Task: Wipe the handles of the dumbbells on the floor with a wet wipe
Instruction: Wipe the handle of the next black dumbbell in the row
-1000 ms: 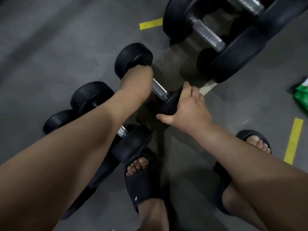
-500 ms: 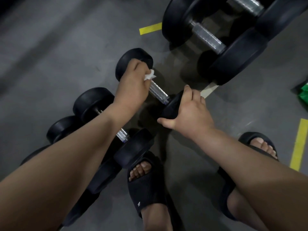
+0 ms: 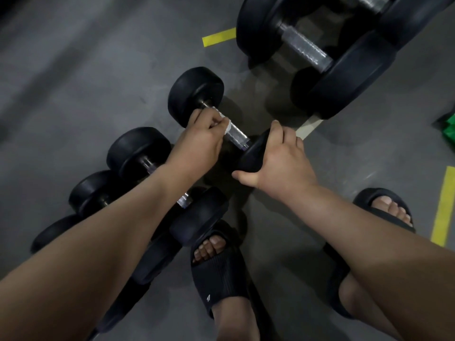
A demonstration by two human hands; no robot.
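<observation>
Down on the grey floor (image 3: 86, 82), between 2 bare forearms: 1 small black dumbbell (image 3: 194, 94), lying flat, slanting from upper left to lower right. Pinching a white wet wipe (image 3: 227, 125) against the far end of its knurled handle (image 3: 237, 136) with the left hand (image 3: 199, 141), fingers curled; only a sliver of wipe showing past them. Gripping the near head with the right hand (image 3: 280, 163), fingers over the top, thumb on the near side, most of that head hidden. Left of it, a row of more small dumbbells (image 3: 138, 151), partly covered by the left forearm, count unclear. Top right, 2 larger dumbbells (image 3: 344, 77), cut off by the frame. At the right edge, a green object (image 3: 449, 131), cropped, not identifiable. Black slides (image 3: 221, 274) on both feet.
</observation>
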